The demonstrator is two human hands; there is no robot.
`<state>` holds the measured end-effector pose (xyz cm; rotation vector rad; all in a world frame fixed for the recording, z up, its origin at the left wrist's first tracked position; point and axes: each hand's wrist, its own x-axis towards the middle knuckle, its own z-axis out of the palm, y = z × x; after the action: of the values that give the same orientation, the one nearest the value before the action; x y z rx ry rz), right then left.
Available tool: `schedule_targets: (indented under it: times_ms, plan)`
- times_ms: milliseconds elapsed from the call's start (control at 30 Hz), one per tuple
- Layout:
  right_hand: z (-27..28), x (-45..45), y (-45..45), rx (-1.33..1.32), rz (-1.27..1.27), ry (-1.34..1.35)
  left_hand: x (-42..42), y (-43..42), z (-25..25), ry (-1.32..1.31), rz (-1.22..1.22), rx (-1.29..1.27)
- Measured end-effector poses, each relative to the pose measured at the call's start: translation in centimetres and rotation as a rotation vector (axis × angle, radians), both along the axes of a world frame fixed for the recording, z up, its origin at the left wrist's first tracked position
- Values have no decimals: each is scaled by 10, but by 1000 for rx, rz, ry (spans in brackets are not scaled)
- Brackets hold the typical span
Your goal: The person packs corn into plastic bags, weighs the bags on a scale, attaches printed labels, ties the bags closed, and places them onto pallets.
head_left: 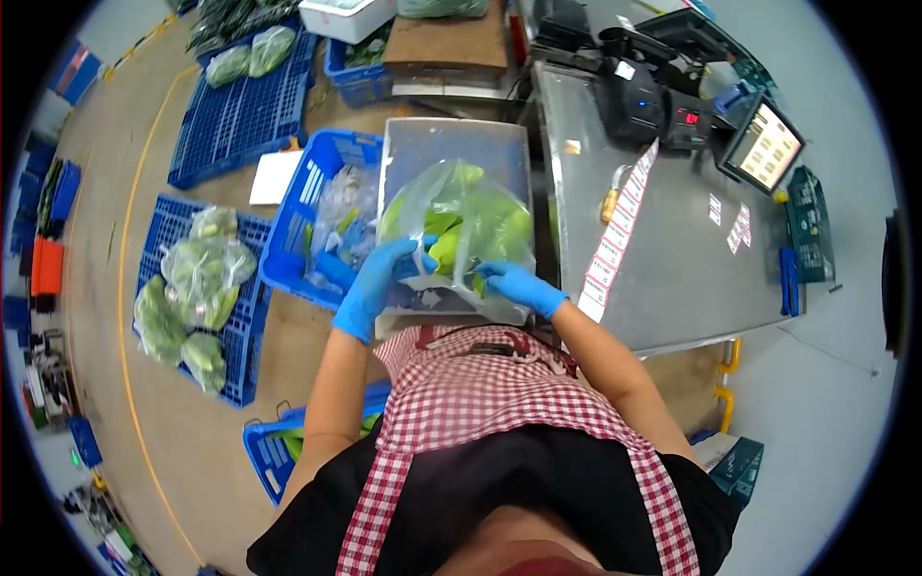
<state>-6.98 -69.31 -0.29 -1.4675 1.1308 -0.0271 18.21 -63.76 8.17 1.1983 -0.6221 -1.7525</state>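
Note:
A clear plastic bag [495, 227] of green leafy vegetables [447, 245] lies on a grey-topped stand [456, 139] in front of me. My left hand [381, 280], in a blue glove, is closed on the bag's near left edge. On the near right side of the bag, my right hand [521, 286], also blue-gloved, pinches the plastic near its opening.
Left of the stand is a blue crate [295, 238] with plastic bags. Bagged vegetables [197, 278] lie on a blue pallet [252, 331] farther left. The right-hand metal table [663, 278] bears a label strip [619, 240], a printer [631, 104] and a screen [768, 144].

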Motion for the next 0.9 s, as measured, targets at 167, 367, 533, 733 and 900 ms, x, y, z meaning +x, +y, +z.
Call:
schedule_targets:
  times_ms: [167, 367, 533, 733, 900]
  plan:
    - [-58, -6, -7, -157, 526, 303, 7, 4, 2, 60, 54, -40]
    - [86, 19, -71, 11, -90, -563, -13, -12, 2, -130, 49, -135]
    - [75, 39, -84, 85, -229, -728, -67, -94, -17, -622, 9, -581]
    - [110, 23, -101, -438, -60, 29, -63, -111, -21, -377, -248, -562]
    - [57, -7, -140, -14, -239, -337, -37, -105, -60, -484, -228, -302]
